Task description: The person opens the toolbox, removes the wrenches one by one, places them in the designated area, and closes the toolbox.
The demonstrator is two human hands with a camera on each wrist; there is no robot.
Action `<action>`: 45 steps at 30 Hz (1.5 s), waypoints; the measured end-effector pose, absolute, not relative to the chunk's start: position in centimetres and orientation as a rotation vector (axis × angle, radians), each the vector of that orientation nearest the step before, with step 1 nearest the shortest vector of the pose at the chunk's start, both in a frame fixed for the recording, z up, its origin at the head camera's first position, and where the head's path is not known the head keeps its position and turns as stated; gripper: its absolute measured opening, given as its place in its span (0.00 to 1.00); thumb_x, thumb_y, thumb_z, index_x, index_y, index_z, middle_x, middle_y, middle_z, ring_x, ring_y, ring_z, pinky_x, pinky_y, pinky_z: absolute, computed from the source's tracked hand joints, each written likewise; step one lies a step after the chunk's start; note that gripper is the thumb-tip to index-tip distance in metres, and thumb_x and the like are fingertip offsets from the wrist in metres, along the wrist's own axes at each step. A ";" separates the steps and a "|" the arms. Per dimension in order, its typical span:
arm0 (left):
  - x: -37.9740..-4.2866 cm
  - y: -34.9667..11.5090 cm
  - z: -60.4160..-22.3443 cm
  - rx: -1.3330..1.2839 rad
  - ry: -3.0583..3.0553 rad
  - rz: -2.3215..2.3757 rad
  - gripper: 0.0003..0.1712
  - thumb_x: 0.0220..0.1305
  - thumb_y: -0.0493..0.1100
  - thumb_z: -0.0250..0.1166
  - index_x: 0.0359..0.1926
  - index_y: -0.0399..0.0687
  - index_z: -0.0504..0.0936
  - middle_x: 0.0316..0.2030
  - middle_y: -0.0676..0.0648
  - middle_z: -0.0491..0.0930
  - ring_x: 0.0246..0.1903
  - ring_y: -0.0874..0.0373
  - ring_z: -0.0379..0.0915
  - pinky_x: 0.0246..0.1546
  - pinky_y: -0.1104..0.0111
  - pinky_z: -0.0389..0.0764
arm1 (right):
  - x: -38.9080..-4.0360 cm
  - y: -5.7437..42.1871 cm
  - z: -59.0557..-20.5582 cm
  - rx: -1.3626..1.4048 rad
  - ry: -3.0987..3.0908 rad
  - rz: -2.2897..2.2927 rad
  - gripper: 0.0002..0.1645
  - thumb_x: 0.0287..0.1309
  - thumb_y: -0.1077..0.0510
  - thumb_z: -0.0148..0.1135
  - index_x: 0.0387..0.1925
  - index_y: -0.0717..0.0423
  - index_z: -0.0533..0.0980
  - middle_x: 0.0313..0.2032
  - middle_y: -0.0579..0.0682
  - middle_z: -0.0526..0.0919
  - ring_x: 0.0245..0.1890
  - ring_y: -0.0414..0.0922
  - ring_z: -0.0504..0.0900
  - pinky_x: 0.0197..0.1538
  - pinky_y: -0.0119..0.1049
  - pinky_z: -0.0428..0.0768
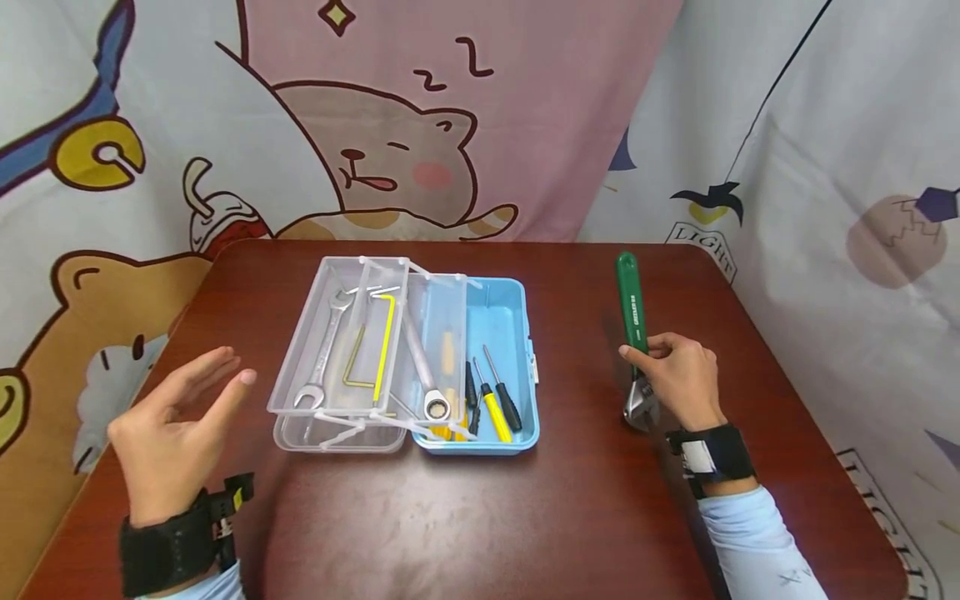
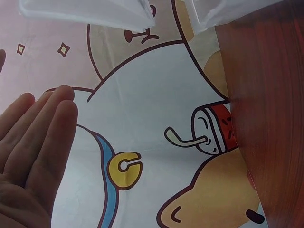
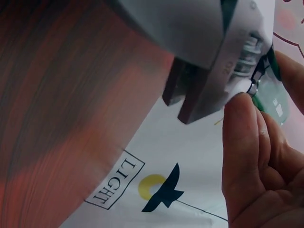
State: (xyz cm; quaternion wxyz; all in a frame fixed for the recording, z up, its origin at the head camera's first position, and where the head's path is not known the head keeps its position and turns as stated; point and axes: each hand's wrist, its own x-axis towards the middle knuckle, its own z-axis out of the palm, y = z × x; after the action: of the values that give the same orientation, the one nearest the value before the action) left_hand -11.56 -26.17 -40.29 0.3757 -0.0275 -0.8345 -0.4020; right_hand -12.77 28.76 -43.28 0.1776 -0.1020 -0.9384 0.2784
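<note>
Green wrench: right of centre in the head view; probably hefty, stiff, kinda slick, so mid-handle's best
Right grip: pinching it near the metal end
Left grip: empty, lower left

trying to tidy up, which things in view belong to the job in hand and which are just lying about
Likely part of the job:
green-handled adjustable wrench, held by the right hand
open toolbox, perhaps, between that hand and the left hand

Just lying in the toolbox, untouched:
yellow-and-black screwdriver
black screwdriver
yellow hex key
open-ended wrench
ring-ended wrench
</note>
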 end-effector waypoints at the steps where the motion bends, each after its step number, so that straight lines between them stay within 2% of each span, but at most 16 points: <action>1: -11.6 -26.1 -40.3 -0.067 -2.138 -1.029 0.26 0.49 0.29 0.81 0.52 0.42 0.90 0.46 0.65 0.86 0.43 0.86 0.78 0.35 0.90 0.69 | -12.7 28.9 -43.3 -0.299 -2.671 0.786 0.29 0.60 0.44 0.75 0.42 0.69 0.85 0.30 0.60 0.88 0.25 0.50 0.81 0.24 0.38 0.74; 4: -11.7 -26.1 -40.2 -0.053 -2.147 -1.023 0.27 0.48 0.29 0.82 0.52 0.42 0.90 0.45 0.61 0.87 0.43 0.87 0.77 0.37 0.90 0.70 | -12.7 29.5 -43.4 -0.321 -2.722 0.788 0.28 0.61 0.44 0.74 0.41 0.69 0.84 0.29 0.59 0.88 0.25 0.50 0.80 0.23 0.37 0.74; 8: -11.7 -26.1 -40.2 -0.044 -2.162 -1.014 0.26 0.49 0.32 0.82 0.53 0.45 0.90 0.46 0.60 0.87 0.43 0.86 0.77 0.34 0.90 0.69 | -13.0 30.5 -43.3 -0.366 -2.802 0.769 0.28 0.62 0.43 0.74 0.42 0.68 0.85 0.29 0.57 0.88 0.24 0.49 0.78 0.21 0.37 0.69; 13: -11.6 -26.5 -40.5 -0.023 -2.165 -1.016 0.25 0.51 0.35 0.82 0.53 0.47 0.90 0.45 0.69 0.85 0.44 0.86 0.77 0.32 0.89 0.68 | -13.6 31.7 -43.4 -0.424 -2.888 0.746 0.29 0.61 0.43 0.74 0.43 0.69 0.84 0.29 0.57 0.86 0.23 0.48 0.75 0.18 0.37 0.66; 24: -11.6 -26.4 -40.3 -0.001 -2.176 -1.025 0.25 0.50 0.30 0.81 0.52 0.42 0.90 0.42 0.87 0.76 0.43 0.88 0.76 0.27 0.89 0.65 | -14.7 33.9 -44.3 -0.395 -3.004 0.693 0.27 0.59 0.46 0.75 0.38 0.70 0.86 0.25 0.54 0.84 0.23 0.49 0.75 0.21 0.38 0.69; 31: -11.7 -26.6 -40.5 0.000 -2.184 -1.032 0.25 0.52 0.32 0.81 0.53 0.45 0.90 0.42 0.85 0.77 0.43 0.87 0.77 0.33 0.90 0.69 | -15.3 34.7 -44.3 -0.459 -3.093 0.720 0.26 0.60 0.43 0.74 0.29 0.65 0.86 0.21 0.50 0.78 0.23 0.49 0.74 0.20 0.38 0.69; 37: -11.8 -26.6 -40.5 -0.010 -2.186 -1.026 0.25 0.51 0.31 0.81 0.52 0.43 0.90 0.42 0.86 0.76 0.42 0.88 0.77 0.33 0.91 0.68 | -15.5 35.1 -44.5 -0.493 -3.132 0.754 0.26 0.61 0.43 0.74 0.20 0.61 0.82 0.17 0.48 0.68 0.21 0.48 0.71 0.20 0.37 0.67; 45: -11.8 -26.5 -40.6 -0.024 -2.186 -1.029 0.25 0.51 0.32 0.82 0.52 0.44 0.90 0.42 0.84 0.78 0.42 0.87 0.77 0.34 0.90 0.69 | -15.9 35.3 -44.8 -0.497 -3.155 0.712 0.25 0.59 0.46 0.76 0.17 0.59 0.80 0.15 0.45 0.64 0.19 0.45 0.68 0.21 0.36 0.63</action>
State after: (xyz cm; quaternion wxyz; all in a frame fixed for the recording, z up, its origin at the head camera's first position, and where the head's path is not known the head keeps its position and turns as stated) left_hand -11.75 -26.47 -40.56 0.3547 -0.0094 -0.8459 -0.3983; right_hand -15.93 35.29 -44.76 -0.0655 -0.1515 -0.9621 0.2170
